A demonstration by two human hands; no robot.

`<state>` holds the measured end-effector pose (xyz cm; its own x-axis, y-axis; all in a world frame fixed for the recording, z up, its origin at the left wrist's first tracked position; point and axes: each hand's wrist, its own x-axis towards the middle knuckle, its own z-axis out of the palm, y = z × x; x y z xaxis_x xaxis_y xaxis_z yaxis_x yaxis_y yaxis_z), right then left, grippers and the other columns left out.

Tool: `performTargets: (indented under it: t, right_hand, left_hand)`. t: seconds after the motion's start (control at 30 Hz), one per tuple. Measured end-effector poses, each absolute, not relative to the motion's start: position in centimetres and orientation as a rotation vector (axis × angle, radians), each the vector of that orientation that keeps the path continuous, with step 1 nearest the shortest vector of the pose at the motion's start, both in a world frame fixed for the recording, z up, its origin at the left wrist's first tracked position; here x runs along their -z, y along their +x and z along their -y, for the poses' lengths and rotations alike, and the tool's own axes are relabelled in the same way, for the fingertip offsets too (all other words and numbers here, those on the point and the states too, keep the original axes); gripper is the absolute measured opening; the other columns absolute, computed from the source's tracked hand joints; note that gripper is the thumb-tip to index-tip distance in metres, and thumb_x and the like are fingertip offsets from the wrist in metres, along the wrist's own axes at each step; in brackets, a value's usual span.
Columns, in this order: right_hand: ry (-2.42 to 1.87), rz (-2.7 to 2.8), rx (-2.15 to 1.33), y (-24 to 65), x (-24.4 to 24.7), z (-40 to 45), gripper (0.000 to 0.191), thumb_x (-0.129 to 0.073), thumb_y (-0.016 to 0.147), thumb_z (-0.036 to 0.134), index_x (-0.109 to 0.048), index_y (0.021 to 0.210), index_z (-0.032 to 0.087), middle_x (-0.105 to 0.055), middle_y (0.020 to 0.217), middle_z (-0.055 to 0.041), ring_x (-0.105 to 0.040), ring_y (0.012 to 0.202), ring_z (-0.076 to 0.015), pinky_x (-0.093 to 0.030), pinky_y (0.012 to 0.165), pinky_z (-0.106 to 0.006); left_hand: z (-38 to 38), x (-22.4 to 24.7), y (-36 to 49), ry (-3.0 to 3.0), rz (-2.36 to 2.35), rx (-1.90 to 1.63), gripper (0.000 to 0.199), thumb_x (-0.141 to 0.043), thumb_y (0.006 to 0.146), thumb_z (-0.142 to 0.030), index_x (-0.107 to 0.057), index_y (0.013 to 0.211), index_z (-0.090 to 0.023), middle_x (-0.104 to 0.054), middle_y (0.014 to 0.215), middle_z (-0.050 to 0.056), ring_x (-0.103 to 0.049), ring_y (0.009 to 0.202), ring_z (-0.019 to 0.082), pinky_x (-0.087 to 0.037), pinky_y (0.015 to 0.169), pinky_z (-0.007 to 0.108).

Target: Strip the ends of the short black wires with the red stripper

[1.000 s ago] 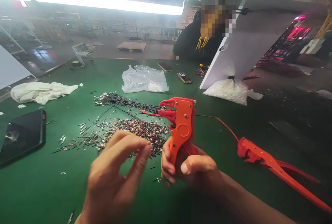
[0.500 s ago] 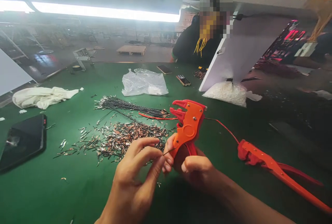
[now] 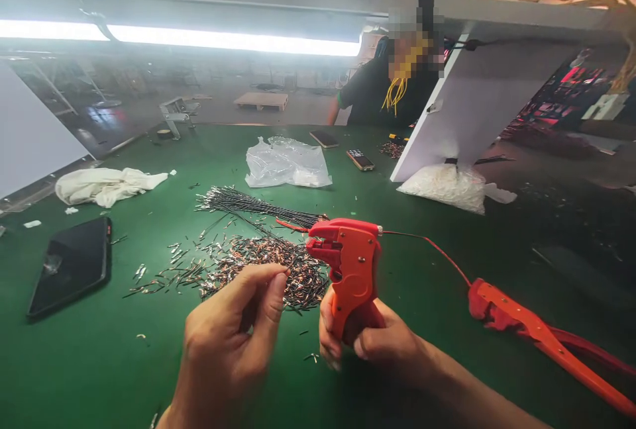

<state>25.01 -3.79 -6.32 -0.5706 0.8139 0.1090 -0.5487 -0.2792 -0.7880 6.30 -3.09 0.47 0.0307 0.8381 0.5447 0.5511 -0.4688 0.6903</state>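
My right hand (image 3: 365, 336) is wrapped round the handles of an orange and red wire stripper (image 3: 355, 270), held upright with its jaws facing left. To the left, the thumb and forefinger of my left hand (image 3: 233, 330) are pinched on a thin wire. Only a tiny tip of it shows at the fingertips; the rest is hidden. Left fingertips and stripper jaws are apart. Just behind the left fingertips lies a pile of wire offcuts (image 3: 268, 250), black and copper. Beyond it is a bundle of black wires (image 3: 263, 205).
A second stripper (image 3: 527, 323) lies right, linked by a red cord (image 3: 442, 253). A dark phone (image 3: 72, 267) and white cloth (image 3: 109, 185) lie left. A clear plastic bag (image 3: 288, 163) and filled white bag (image 3: 444, 187) stand farther back. A person (image 3: 370, 95) is across the table.
My left hand has drawn back left, away from the stripper. The stripper has tilted more upright and its jaws have come down slightly. The whole view has shifted a little.
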Motion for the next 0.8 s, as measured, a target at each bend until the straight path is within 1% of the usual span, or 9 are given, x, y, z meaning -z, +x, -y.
performTargets:
  t: [0.13, 0.2, 0.4, 0.5, 0.57, 0.67, 0.73, 0.77, 0.8]
  right_hand:
    - [-0.379, 1.009, -1.975, 25.1, 6.5, 3.8, 0.036, -0.055, 0.055, 0.010, -0.060, 0.091, 0.014, -0.059, 0.069, -0.0013, -0.053, 0.062, -0.0149, -0.042, 0.061, -0.029]
    - [-0.370, 0.992, -1.998, 25.0, 6.4, 3.9, 0.036, -0.054, 0.054, 0.009, -0.061, 0.089, 0.013, -0.059, 0.069, -0.0017, -0.053, 0.062, -0.0152, -0.043, 0.061, -0.029]
    - [-0.339, 0.870, -2.047, 24.6, 5.9, 4.1, 0.038, -0.050, 0.054, 0.012, -0.061, 0.090, 0.012, -0.060, 0.067, -0.0031, -0.054, 0.059, -0.0168, -0.044, 0.061, -0.032]
    - [-0.340, 0.845, -2.070, 24.5, 5.6, 4.2, 0.040, -0.051, 0.053, 0.012, -0.061, 0.091, 0.011, -0.060, 0.067, -0.0043, -0.054, 0.059, -0.0168, -0.043, 0.059, -0.030]
    - [-0.375, 0.813, -2.047, 24.4, 5.3, 4.3, 0.040, -0.051, 0.052, 0.011, -0.062, 0.091, 0.011, -0.059, 0.069, -0.0041, -0.053, 0.062, -0.0163, -0.042, 0.061, -0.029]
    - [-0.471, 0.738, -1.933, 24.2, 4.8, 4.3, 0.038, -0.050, 0.054, 0.010, -0.062, 0.090, 0.014, -0.058, 0.071, -0.0028, -0.052, 0.066, -0.0165, -0.042, 0.065, -0.029]
    - [-0.529, 0.717, -1.863, 24.3, 4.6, 4.2, 0.036, -0.049, 0.055, 0.010, -0.061, 0.088, 0.017, -0.057, 0.069, -0.0018, -0.052, 0.065, -0.0171, -0.043, 0.064, -0.029]
    - [-0.555, 0.719, -1.839, 24.4, 4.6, 4.2, 0.035, -0.049, 0.054, 0.010, -0.061, 0.087, 0.018, -0.056, 0.067, -0.0011, -0.051, 0.063, -0.0170, -0.043, 0.062, -0.028]
    - [-0.594, 0.735, -1.812, 24.5, 4.6, 4.2, 0.036, -0.049, 0.053, 0.010, -0.061, 0.086, 0.018, -0.055, 0.065, -0.0002, -0.049, 0.060, -0.0163, -0.042, 0.059, -0.027]
  left_hand:
    - [3.0, -0.7, 6.1, 2.090, -1.408, -1.438, 0.009, -0.057, 0.087, -0.018, -0.062, 0.084, -0.025, -0.061, 0.061, -0.010, -0.050, 0.044, 0.003, -0.038, 0.044, 0.012]
    - [3.1, -1.0, 6.0, 2.136, -1.421, -1.440, 0.009, -0.056, 0.087, -0.018, -0.060, 0.083, -0.025, -0.059, 0.059, -0.011, -0.048, 0.042, 0.003, -0.037, 0.042, 0.012]
    - [3.7, -1.0, 6.2, 2.391, -1.292, -1.276, 0.010, -0.055, 0.087, -0.012, -0.058, 0.086, -0.022, -0.058, 0.060, -0.008, -0.050, 0.045, 0.005, -0.040, 0.047, 0.015]
    - [4.0, -0.3, 6.7, 2.414, -1.192, -1.250, 0.013, -0.054, 0.086, -0.008, -0.057, 0.082, -0.020, -0.057, 0.058, -0.007, -0.051, 0.048, 0.007, -0.041, 0.049, 0.017]
    - [4.2, 0.3, 7.1, 2.438, -1.112, -1.175, 0.015, -0.053, 0.086, -0.007, -0.056, 0.079, -0.020, -0.057, 0.060, -0.005, -0.051, 0.051, 0.009, -0.042, 0.051, 0.020]
    - [5.0, 1.2, 8.0, 2.444, -1.049, -1.083, 0.014, -0.052, 0.087, -0.008, -0.058, 0.081, -0.019, -0.060, 0.072, 0.001, -0.055, 0.066, 0.014, -0.047, 0.059, 0.025]
    - [5.5, 1.6, 8.5, 2.370, -1.125, -1.045, 0.016, -0.049, 0.088, -0.009, -0.060, 0.082, -0.019, -0.061, 0.092, 0.006, -0.058, 0.077, 0.016, -0.048, 0.060, 0.026]
    - [5.7, 1.8, 8.7, 2.323, -1.163, -1.005, 0.018, -0.048, 0.088, -0.010, -0.061, 0.081, -0.020, -0.059, 0.103, 0.008, -0.059, 0.081, 0.016, -0.048, 0.059, 0.025]
    - [5.8, 1.8, 8.8, 2.266, -1.184, -0.967, 0.019, -0.048, 0.088, -0.011, -0.062, 0.080, -0.021, -0.056, 0.113, 0.009, -0.060, 0.087, 0.017, -0.050, 0.062, 0.026]
